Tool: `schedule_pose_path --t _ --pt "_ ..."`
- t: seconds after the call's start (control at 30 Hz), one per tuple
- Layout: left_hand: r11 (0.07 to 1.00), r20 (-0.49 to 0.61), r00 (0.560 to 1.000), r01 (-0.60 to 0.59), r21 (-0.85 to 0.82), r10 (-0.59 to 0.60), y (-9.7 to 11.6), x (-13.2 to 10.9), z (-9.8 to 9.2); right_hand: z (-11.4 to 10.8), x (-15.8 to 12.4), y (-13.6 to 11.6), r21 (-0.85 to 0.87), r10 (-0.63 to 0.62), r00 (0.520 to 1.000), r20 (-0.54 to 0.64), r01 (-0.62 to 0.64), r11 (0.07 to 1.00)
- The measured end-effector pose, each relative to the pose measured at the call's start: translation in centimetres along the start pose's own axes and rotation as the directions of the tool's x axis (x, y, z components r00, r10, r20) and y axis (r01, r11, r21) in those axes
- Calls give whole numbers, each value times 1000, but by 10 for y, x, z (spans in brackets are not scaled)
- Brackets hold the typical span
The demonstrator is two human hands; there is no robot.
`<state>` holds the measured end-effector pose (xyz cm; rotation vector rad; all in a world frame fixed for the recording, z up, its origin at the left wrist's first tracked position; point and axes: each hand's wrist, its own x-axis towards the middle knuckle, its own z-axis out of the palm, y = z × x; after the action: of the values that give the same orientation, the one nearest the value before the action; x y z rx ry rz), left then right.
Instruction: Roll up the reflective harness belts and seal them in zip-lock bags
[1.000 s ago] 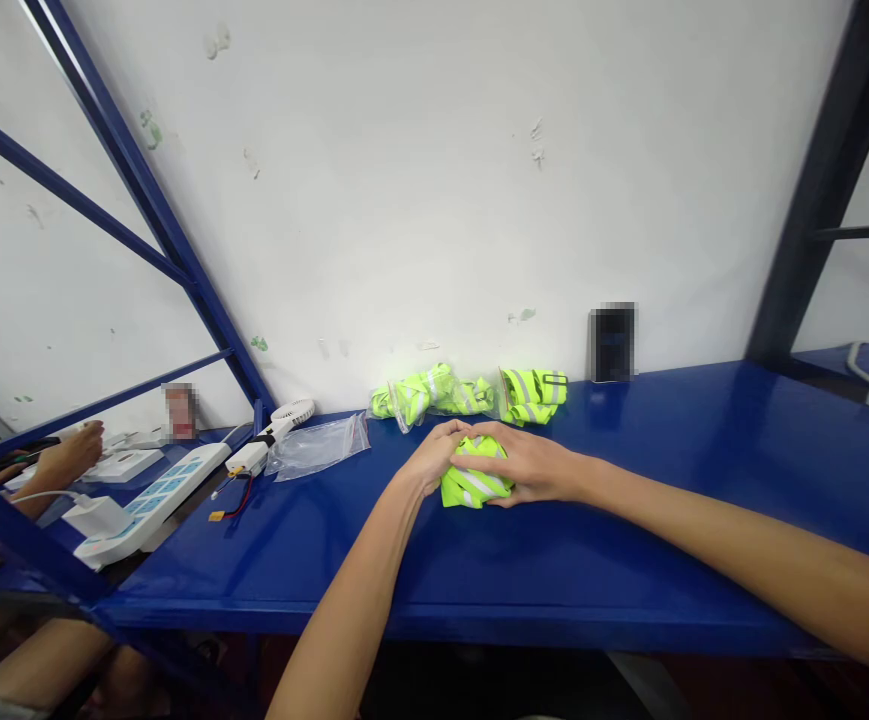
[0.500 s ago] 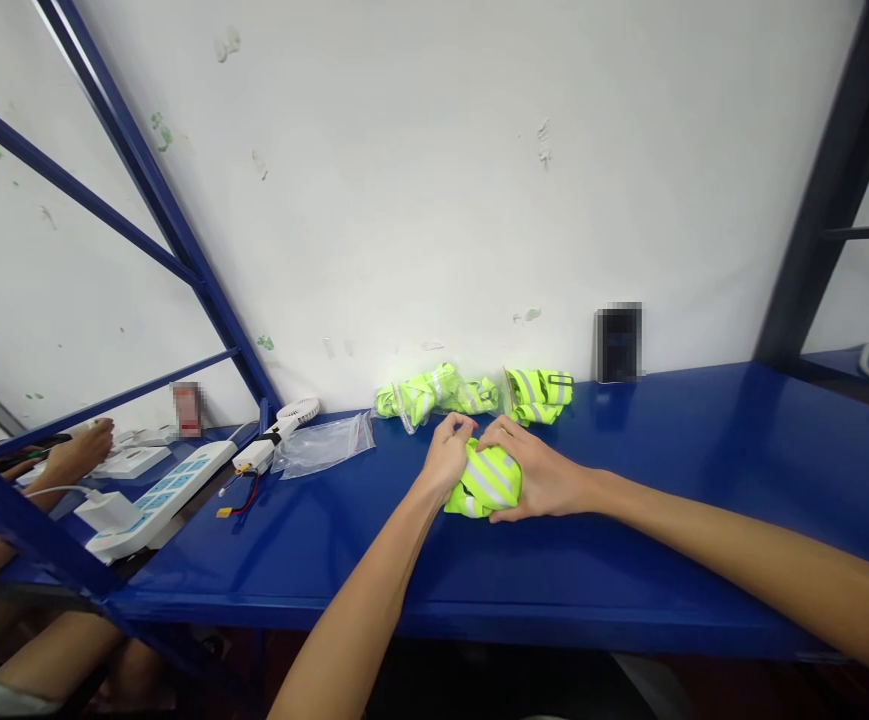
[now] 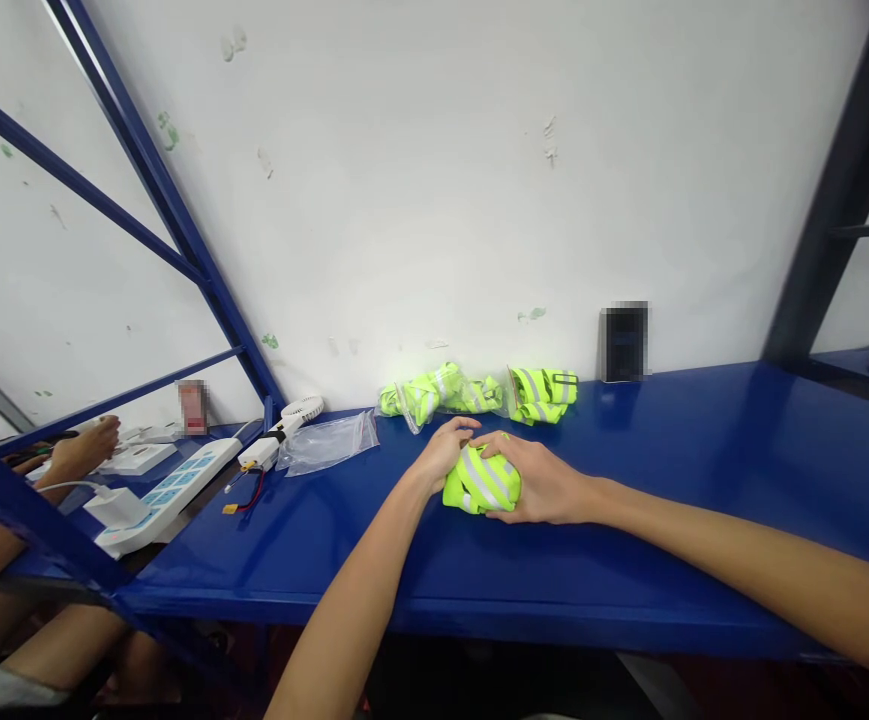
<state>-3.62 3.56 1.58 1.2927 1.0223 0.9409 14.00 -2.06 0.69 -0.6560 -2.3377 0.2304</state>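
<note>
A folded bundle of fluorescent yellow fabric with silvery stripes (image 3: 485, 482) rests on the blue table (image 3: 599, 570), near its middle. My right hand (image 3: 535, 475) wraps round the bundle's right side and top. At its upper left side, my left hand (image 3: 445, 452) has curled fingers against the fabric; its fingertips are partly hidden. Just behind the hands lie more yellow striped bundles in clear bags, one on the left (image 3: 425, 393) and one on the right (image 3: 543, 393).
Left on the table are clear plastic bags (image 3: 329, 443), a white fan (image 3: 303, 408) and a device with wires (image 3: 260, 452). A white power strip (image 3: 179, 495) lies beyond the blue frame, near another person's hand (image 3: 89, 450). A dark pixelated object (image 3: 624, 343) leans on the wall.
The left hand's fingers have shifted slightly at the bundle's upper edge, and the right hand has settled a little over its top. The view has moved slightly.
</note>
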Motion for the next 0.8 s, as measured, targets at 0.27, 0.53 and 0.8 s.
schedule_pose_path --t 0.27,0.53,0.8 --pt "393 -296 623 -20 919 724 4 -13 -140 -7 -1 4 3 158 987 -36 -158 987" --pt "174 -305 825 251 952 477 -18 -12 -184 -6 4 5 63 331 939 -89 -327 943" --pt "185 -168 486 13 983 858 7 -26 -139 -9 5 3 194 396 905 -155 -365 911"
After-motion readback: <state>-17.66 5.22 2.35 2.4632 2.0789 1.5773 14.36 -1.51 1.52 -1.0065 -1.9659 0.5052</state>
